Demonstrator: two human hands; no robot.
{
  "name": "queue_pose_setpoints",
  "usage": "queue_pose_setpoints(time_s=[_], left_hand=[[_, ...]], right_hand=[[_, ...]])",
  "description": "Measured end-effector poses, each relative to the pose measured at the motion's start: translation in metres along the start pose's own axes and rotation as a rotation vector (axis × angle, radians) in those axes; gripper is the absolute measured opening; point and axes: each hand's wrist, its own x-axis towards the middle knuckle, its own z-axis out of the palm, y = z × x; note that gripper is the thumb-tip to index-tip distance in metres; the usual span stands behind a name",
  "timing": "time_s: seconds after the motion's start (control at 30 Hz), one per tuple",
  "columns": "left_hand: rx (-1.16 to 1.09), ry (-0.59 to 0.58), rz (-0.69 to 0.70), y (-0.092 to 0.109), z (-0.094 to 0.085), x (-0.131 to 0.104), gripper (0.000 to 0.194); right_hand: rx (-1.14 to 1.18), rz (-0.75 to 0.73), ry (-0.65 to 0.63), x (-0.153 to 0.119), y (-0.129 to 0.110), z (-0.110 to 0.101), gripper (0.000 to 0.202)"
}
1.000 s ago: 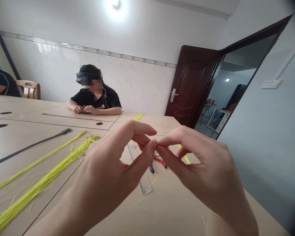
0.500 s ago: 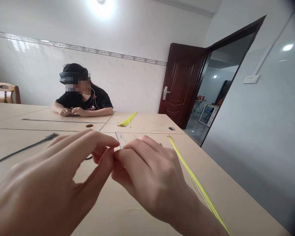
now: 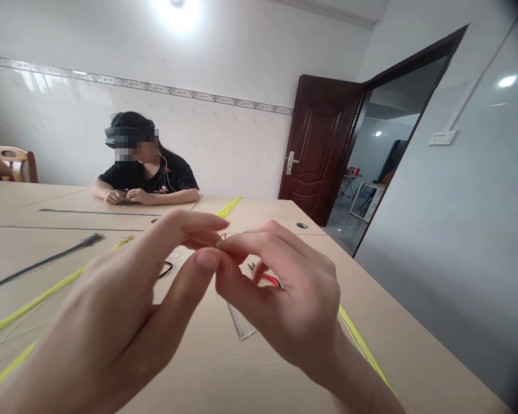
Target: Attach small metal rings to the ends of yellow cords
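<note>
My left hand [image 3: 125,310] and my right hand [image 3: 285,287] meet fingertip to fingertip above the table. Between them is a thin yellowish cord [image 3: 223,237], of which only a small loop and a faint tail show. The right thumb and index finger pinch it. My left thumb presses in from the other side, with the left index finger arched above; the exact hold is partly hidden. Below the hands lies a clear ruler [image 3: 240,325], partly covered by the right hand. Behind the right fingers is a red-handled cutting tool [image 3: 271,280] with metal tips.
Yellow cord bundles lie at left [image 3: 47,294], at right [image 3: 366,351] and far back. A dark cord bundle [image 3: 38,264] and a black loop [image 3: 167,269] are on the table [image 3: 224,379]. Across sits a person [image 3: 155,178] with forearms on the table. A door [image 3: 319,149] stands ajar.
Both hands have shifted slightly right and turned, their fingers rising. The ruler's near end, the red-handled tool and the left yellow bundles now show. An arm has appeared at the far left.
</note>
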Motion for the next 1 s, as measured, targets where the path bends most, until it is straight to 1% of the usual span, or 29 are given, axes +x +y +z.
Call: queue_pose_setpoints(time_s=[0.03, 0.1, 0.2, 0.37, 0.47, 0.53, 0.6, 0.7, 0.93, 1.0], left_hand=[[0.030, -0.049, 0.016, 0.0016, -0.0001, 0.0010, 0.024], [0.078, -0.081, 0.037, 0.0034, -0.0001, 0.0014, 0.022], [0.101, -0.037, 0.007, 0.0022, 0.0007, -0.0010, 0.013], [0.138, 0.000, -0.011, -0.0002, 0.0020, -0.0042, 0.011], [0.192, 0.022, 0.051, 0.0008, 0.0023, -0.0021, 0.011], [0.187, 0.038, 0.110, 0.0017, 0.0021, -0.0005, 0.009], [0.163, 0.039, 0.130, 0.0025, 0.0019, 0.0001, 0.007], [0.150, 0.022, 0.110, 0.0031, 0.0021, -0.0011, 0.008], [0.138, 0.048, 0.017, 0.0033, 0.0047, -0.0034, 0.010], [0.129, 0.039, 0.004, 0.0032, 0.0044, -0.0030, 0.010]], right_hand=[[0.017, 0.014, 0.049, 0.0007, -0.0003, 0.0012, 0.006], [0.040, 0.016, 0.102, 0.0021, -0.0005, 0.0032, 0.005], [0.052, 0.011, 0.076, 0.0034, 0.0013, 0.0035, 0.008], [0.004, 0.011, 0.039, 0.0030, 0.0040, 0.0001, 0.010], [-0.016, -0.020, 0.040, 0.0032, 0.0031, -0.0009, 0.011], [-0.024, -0.035, 0.049, 0.0039, 0.0022, -0.0014, 0.011], [-0.037, -0.037, 0.046, 0.0048, 0.0017, -0.0021, 0.010], [-0.045, -0.055, 0.037, 0.0055, 0.0018, -0.0031, 0.010], [-0.062, -0.074, 0.056, 0.0054, 0.0027, -0.0032, 0.011], [-0.070, -0.072, 0.058, 0.0059, 0.0025, -0.0032, 0.012]])
